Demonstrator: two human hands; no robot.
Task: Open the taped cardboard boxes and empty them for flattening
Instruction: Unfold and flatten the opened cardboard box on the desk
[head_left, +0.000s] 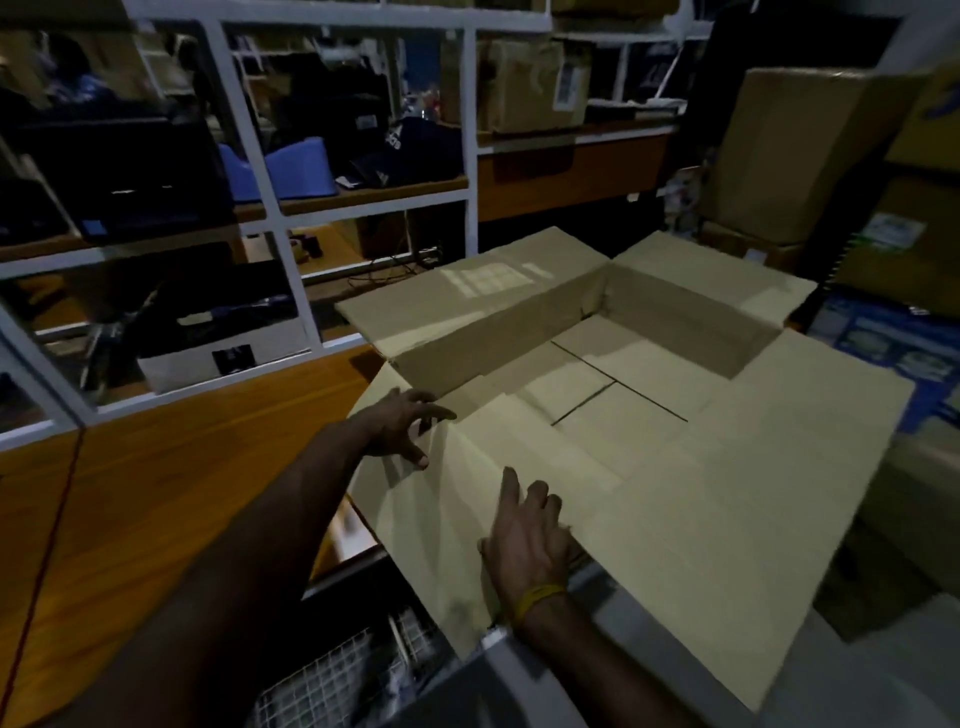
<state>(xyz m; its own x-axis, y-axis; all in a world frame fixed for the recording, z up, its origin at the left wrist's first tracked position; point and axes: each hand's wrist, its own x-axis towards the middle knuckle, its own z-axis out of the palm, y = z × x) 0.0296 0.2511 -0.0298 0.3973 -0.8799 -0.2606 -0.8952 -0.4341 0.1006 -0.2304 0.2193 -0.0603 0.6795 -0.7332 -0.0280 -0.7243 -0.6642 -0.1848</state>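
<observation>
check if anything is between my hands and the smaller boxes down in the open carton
Nothing visible blocks them. The carton has its flaps folded out, the smaller boxes lie uncovered, and the left hand and right hand rest on the near flap.

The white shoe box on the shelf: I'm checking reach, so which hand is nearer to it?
Left. The left hand rests on the open cardboard box's near-left flap corner, just right of the white shoe box. The right hand lies farther right and nearer the person.

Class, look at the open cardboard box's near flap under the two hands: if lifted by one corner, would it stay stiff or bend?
The near flap would probably bend: it is a broad thin sheet and already shows a crease. It likely hinges easily where it joins the box. It looks light.
</observation>
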